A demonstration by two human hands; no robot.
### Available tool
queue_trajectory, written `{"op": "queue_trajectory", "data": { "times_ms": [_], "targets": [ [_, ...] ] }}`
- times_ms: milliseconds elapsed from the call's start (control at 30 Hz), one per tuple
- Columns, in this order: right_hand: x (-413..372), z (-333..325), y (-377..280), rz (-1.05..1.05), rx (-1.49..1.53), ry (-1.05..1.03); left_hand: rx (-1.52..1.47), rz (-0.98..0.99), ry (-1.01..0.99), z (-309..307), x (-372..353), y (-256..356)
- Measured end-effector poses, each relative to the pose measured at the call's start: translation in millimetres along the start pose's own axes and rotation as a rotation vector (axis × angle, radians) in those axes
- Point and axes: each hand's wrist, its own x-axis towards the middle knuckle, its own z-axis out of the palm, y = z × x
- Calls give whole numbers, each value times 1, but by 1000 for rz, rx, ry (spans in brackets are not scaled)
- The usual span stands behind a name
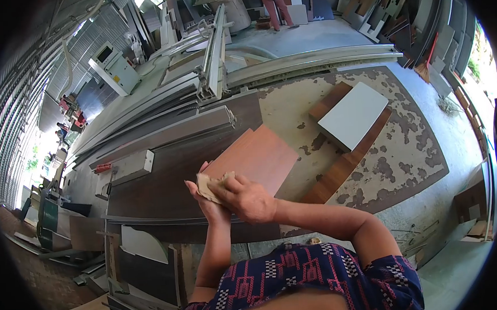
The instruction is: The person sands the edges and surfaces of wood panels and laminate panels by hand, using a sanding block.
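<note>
A reddish-brown wood-grain board (pixel 259 157) is tilted up in front of me at the near side of the worktable. My left hand (pixel 212 209) is at the board's near left corner, its fingertips showing past the edge and its palm partly covered. My right hand (pixel 250 201) pinches a crumpled tan piece of cloth or sandpaper (pixel 209 188) and presses it at that same corner. The two hands overlap, so the contact under the tan piece is hidden.
A white-topped panel (pixel 353 116) lies across brown wooden strips (pixel 346 170) on the patchy tabletop (pixel 393 176). Metal rails (pixel 311 58) run behind. A pale block (pixel 133 164) and red-handled tool (pixel 102 168) are left. Another person (pixel 275 7) stands far back.
</note>
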Motion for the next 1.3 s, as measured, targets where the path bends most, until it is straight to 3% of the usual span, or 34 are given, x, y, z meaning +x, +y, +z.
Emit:
{"op": "queue_trajectory", "data": {
  "times_ms": [100, 133, 167, 200, 267, 300, 400, 467, 567, 600, 633, 733, 767, 867, 900, 1000, 1100, 1167, 1233, 1300],
  "targets": [
    [20, 7, 40, 93, 37, 113, 362, 224, 6, 1, -1, -7],
    [23, -2, 53, 286, -13, 17, 502, 297, 10, -1, 0, -9],
    [24, -1, 82, 365, -68, -4, 402, 293, -3, -1, 0, -10],
    [16, 13, 125, 308, -199, 244, 409, 294, 4, -1, -1, -10],
    [13, -6, 144, 736, -139, 177, 422, 295, 14, -1, -3, -10],
    [11, -12, 149, 795, -72, 133, 390, 282, 23, -4, -1, -11],
    [17, -8, 149, 791, -214, 121, 451, 297, 13, -5, -1, -9],
    [17, 0, 134, 774, -146, 120, 492, 327, 15, -5, -2, -8],
    [4, 30, 71, 242, 10, 157, 492, 317, 103, 1, 2, -8],
    [15, 4, 21, 106, -24, 198, 485, 301, 149, 3, 1, -7],
    [14, 3, 23, 99, -23, 206, 353, 250, 245, 13, -5, -6],
    [18, 20, 69, 98, -74, 294, 476, 313, 27, -2, 0, -9],
    [15, 8, 86, 345, -74, 166, 459, 337, 17, -5, 1, -12],
    [0, -4, 141, 728, -90, 255, 443, 313, 51, -1, -4, -11],
    [-6, -9, 140, 775, -108, 198, 434, 316, 51, -2, -4, -11],
    [-26, -2, 137, 775, -232, 282, 396, 315, 9, 0, -6, -10],
    [-42, -7, 119, 847, -154, 159, 378, 292, 46, -1, -5, -9],
    [-58, 4, 91, 658, -146, 189, 362, 286, 78, -6, 0, -11],
    [-63, -3, 39, 529, -23, 60, 386, 287, 113, -6, 2, -11],
    [-59, -3, -5, 219, 26, 147, 454, 294, 145, 3, 0, -6]
  ]
}}
